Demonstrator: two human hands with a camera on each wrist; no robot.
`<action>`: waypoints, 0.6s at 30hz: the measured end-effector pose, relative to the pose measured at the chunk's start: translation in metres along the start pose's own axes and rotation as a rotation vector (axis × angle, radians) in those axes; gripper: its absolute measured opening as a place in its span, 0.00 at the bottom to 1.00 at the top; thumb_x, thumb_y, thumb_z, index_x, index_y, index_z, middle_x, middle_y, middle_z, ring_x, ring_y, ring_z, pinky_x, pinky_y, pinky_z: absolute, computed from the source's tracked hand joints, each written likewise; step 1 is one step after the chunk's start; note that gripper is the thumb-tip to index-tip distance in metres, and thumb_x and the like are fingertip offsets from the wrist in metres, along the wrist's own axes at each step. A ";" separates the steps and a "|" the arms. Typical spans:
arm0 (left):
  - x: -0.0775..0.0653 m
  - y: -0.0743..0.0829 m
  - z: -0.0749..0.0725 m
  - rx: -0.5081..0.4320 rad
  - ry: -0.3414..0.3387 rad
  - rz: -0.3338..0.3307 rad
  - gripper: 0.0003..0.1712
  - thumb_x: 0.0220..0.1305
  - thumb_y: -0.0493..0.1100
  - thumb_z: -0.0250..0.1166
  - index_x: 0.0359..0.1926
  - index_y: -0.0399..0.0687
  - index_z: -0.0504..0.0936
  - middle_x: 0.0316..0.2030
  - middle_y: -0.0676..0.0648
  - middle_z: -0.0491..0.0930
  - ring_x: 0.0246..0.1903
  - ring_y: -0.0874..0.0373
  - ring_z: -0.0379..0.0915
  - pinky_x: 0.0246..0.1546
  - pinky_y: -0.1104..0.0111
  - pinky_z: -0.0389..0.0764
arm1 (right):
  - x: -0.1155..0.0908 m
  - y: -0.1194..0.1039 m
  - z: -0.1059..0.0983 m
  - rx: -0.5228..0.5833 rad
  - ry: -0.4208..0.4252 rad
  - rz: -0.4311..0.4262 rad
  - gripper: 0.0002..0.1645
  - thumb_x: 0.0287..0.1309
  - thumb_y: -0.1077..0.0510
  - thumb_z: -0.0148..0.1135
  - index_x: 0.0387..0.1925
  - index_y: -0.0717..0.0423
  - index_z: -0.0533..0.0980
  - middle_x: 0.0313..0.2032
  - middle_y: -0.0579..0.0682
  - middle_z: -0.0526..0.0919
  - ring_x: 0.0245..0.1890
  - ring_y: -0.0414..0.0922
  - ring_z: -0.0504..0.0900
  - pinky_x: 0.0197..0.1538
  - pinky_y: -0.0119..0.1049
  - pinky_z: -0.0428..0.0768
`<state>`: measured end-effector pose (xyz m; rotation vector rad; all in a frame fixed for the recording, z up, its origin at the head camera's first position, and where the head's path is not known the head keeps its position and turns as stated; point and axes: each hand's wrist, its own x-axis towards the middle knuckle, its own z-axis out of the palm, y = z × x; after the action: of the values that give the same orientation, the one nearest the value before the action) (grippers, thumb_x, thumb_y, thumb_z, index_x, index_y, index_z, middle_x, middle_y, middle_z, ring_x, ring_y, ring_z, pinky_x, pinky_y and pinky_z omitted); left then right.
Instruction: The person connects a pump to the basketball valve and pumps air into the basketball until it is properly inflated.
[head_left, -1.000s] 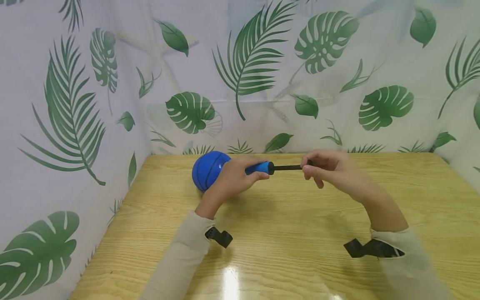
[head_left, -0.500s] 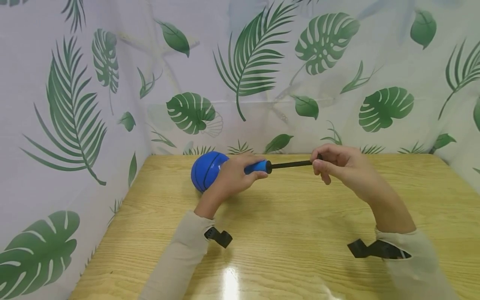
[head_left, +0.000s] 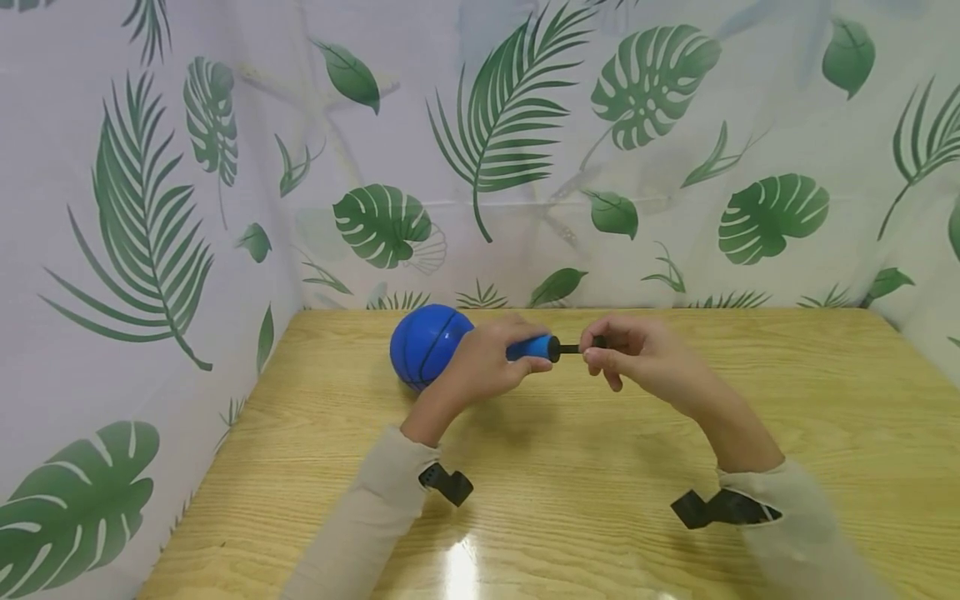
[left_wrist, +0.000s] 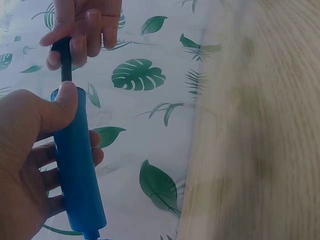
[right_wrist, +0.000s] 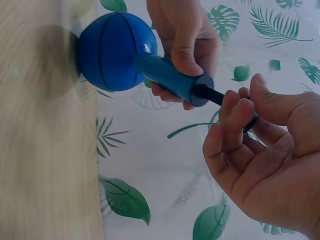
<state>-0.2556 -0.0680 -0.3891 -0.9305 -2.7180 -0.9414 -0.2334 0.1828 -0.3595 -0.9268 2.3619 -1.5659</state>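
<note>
Okay, gripping blue pump (head_left: 531, 348) in left hand (head_left: 489, 357), wrapping fingers round the barrel and resting thumb close to the black end cap (right_wrist: 203, 90). Pinching black handle (right_wrist: 252, 121) in right hand (head_left: 641, 360), between thumb and curled fingers. Showing only a short run of black rod (head_left: 569, 349) between cap and handle, so holding both hands near each other but apart. Holding pump crosswise over the far half of the wooden table (head_left: 570, 467), pointing handle right and narrow end left toward blue ball (head_left: 429, 346). Seeing ball just beside left hand, partly hidden by it in head view. Lining up narrow end with ball in right wrist view; not telling contact from overlap. Wearing pale sleeves (head_left: 386, 479), plus a black wrist mount (head_left: 447, 483) on each arm. Backing the table with white cloth (head_left: 517, 250), printed in green leaves. Catching bright glare on the wood up front.
</note>
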 end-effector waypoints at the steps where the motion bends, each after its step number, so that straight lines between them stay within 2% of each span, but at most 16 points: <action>1: 0.000 0.000 0.001 0.003 -0.004 0.004 0.26 0.69 0.53 0.68 0.65 0.51 0.80 0.53 0.47 0.83 0.45 0.54 0.80 0.49 0.61 0.82 | 0.001 0.001 0.002 0.001 -0.006 0.014 0.08 0.74 0.61 0.57 0.43 0.64 0.76 0.31 0.50 0.77 0.24 0.45 0.75 0.30 0.36 0.79; 11: -0.001 0.004 0.006 0.014 -0.028 0.022 0.25 0.69 0.53 0.68 0.63 0.51 0.81 0.53 0.48 0.83 0.44 0.55 0.79 0.47 0.62 0.80 | 0.007 0.006 0.014 -0.023 -0.019 0.089 0.08 0.72 0.59 0.60 0.42 0.63 0.77 0.33 0.56 0.76 0.22 0.46 0.75 0.30 0.37 0.78; 18: -0.001 0.000 0.006 0.001 -0.025 0.018 0.26 0.68 0.53 0.69 0.64 0.52 0.81 0.53 0.49 0.83 0.46 0.55 0.79 0.48 0.60 0.80 | 0.006 0.006 0.012 -0.048 -0.032 0.091 0.07 0.72 0.59 0.60 0.43 0.60 0.77 0.33 0.57 0.77 0.22 0.46 0.75 0.29 0.37 0.78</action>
<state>-0.2541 -0.0646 -0.3946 -0.9721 -2.7255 -0.9317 -0.2355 0.1711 -0.3692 -0.8342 2.3942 -1.4564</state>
